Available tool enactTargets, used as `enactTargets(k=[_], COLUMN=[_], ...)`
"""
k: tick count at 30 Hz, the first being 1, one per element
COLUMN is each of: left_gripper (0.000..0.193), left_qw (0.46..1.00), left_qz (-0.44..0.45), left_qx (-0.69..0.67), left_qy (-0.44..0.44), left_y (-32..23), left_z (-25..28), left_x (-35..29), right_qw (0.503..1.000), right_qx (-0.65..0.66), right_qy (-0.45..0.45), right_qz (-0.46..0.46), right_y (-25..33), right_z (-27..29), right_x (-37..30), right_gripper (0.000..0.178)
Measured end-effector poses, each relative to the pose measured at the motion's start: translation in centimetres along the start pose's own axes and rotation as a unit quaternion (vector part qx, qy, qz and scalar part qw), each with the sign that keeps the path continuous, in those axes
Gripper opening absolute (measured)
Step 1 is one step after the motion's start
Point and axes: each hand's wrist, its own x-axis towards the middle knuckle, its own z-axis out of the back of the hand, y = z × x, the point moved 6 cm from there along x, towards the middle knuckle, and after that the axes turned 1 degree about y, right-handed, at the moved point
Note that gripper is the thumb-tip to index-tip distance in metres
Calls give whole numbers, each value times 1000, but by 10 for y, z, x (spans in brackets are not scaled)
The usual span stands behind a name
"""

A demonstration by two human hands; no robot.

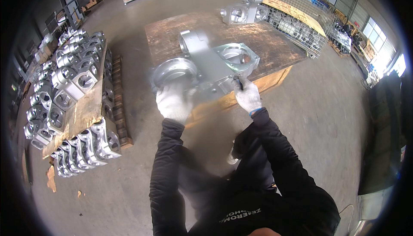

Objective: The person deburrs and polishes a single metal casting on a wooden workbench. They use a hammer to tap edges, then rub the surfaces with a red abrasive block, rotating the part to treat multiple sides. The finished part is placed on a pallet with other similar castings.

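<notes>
I see left hand (174, 101) seven o'clock on metal casting (211, 69), grip unclear; right hand (247, 95), four o'clock, pinches dark object (239, 83).

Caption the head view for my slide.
White-gloved left hand and right hand at a silver metal casting with round openings on a brown wooden table.

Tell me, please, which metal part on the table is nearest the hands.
The near-edge part; the other part sits at the table's far side.
</notes>
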Motion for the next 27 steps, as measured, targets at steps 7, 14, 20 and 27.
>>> enactTargets(k=[7, 14, 20, 27], left_gripper=[30, 30, 31, 33], left_qw=[1000, 999, 999, 1000], left_qz=[3, 8, -20, -24], left_qx=[3, 24, -29, 1], left_qy=[15, 32, -25, -8], left_y=[2, 3, 0, -3], left_z=[0, -3, 3, 4], left_x=[3, 1, 2, 4], right_qw=[978, 969, 972, 939], right_qx=[-209, -246, -231, -277], right_qy=[2, -30, -32, -125], right_qz=[-11, -11, 17, -160], right_y=[-3, -31, -14, -4], right_z=[1, -12, -22, -51], right_x=[-2, -2, -6, -19], right_gripper=[35, 52, 38, 32])
